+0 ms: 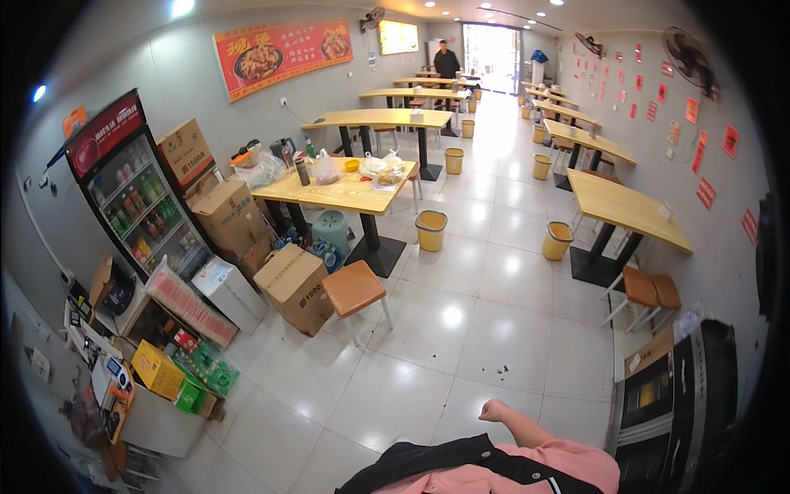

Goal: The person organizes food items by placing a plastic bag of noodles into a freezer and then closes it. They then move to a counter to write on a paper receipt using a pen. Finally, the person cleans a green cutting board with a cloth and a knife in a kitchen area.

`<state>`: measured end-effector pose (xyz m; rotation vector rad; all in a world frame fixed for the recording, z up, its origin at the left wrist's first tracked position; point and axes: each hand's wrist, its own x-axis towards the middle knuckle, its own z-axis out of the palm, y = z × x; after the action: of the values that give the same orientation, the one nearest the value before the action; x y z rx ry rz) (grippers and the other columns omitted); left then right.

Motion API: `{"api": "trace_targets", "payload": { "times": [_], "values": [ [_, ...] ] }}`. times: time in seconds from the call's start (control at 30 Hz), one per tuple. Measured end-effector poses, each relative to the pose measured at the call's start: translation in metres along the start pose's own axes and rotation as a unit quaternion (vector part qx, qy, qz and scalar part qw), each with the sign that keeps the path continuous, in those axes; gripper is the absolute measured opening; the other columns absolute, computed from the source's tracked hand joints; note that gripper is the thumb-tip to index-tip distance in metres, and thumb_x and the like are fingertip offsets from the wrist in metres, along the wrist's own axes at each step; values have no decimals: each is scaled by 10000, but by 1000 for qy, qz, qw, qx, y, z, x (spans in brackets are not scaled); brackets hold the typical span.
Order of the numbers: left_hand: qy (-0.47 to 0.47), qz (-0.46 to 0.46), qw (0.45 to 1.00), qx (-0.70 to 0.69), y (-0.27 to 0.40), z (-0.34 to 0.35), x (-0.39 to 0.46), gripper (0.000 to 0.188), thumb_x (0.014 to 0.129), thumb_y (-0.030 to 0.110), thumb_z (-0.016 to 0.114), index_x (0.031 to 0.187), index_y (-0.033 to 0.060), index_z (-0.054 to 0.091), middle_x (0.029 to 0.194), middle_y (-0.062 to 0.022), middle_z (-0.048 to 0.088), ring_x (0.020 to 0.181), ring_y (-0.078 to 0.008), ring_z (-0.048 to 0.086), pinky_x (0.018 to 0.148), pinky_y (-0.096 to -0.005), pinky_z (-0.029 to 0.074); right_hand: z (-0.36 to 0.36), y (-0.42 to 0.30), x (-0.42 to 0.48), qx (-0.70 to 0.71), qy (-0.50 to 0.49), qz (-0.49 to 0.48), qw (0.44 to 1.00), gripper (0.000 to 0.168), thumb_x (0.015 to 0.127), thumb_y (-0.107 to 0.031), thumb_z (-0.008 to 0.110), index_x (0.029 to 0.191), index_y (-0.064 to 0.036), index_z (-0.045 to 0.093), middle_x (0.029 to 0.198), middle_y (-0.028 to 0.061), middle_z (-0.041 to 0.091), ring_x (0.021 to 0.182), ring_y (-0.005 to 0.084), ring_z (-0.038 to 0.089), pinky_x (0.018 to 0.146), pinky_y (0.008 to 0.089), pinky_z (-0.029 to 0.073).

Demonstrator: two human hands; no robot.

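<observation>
My right hand (492, 410) hangs over the tiled floor (426, 333) at the bottom of the head view, its fingers curled in and no object visible in them. A pink sleeve and a dark apron (426, 460) cover my body below it. My left hand is out of view. Several dark scraps (497, 370) lie on the tiles just beyond the right hand. Farther ahead stands a stool with an orange-brown seat (353, 288), beside a cardboard box (295, 287). Behind them a wooden table (345, 185) carries plastic bags (382, 164), a dark flask (302, 171) and a yellow bowl (352, 165).
Dining tables (623, 207) line both walls, with yellow bins (558, 241) along the aisle. At left are a drinks fridge (139, 191), stacked cartons (227, 213) and a counter (163, 420). A black oven-like cabinet (673, 395) stands close at right. A person (446, 62) is at the far end.
</observation>
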<state>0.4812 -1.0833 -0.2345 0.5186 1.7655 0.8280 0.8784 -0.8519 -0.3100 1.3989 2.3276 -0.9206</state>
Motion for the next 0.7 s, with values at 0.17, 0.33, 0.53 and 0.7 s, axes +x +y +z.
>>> {"api": "trace_targets", "payload": {
  "times": [0.17,0.33,0.53,0.7],
  "values": [
    [46,-104,994,0,0,-31,88,121,790,121,555,733,19,584,699,-77,582,541,-157,542,454,-284,414,-49,31,88,102,-3,98,990,328,705,-372,587,782,-65,675,781,119,652,722,247,621,691,349,493],
    [-5,109,914,390,9,-98,183,120,790,117,552,725,20,581,693,-78,578,532,-159,539,446,-288,411,-75,76,137,232,-22,284,930,292,671,-328,662,699,-37,658,652,90,631,604,146,579,566,336,468],
    [96,-101,976,-168,230,-45,406,73,804,80,492,797,38,551,622,-39,513,498,-131,493,406,-258,382,-191,85,157,395,45,348,849,246,713,-280,615,702,-35,634,646,89,623,573,158,588,522,320,479],
    [72,92,991,66,369,-22,525,200,791,143,545,927,5,596,783,-60,604,672,-147,567,580,-271,458,-273,90,324,311,4,316,896,151,730,-186,587,725,-39,617,594,72,605,539,166,590,486,324,481]
  ]
}}
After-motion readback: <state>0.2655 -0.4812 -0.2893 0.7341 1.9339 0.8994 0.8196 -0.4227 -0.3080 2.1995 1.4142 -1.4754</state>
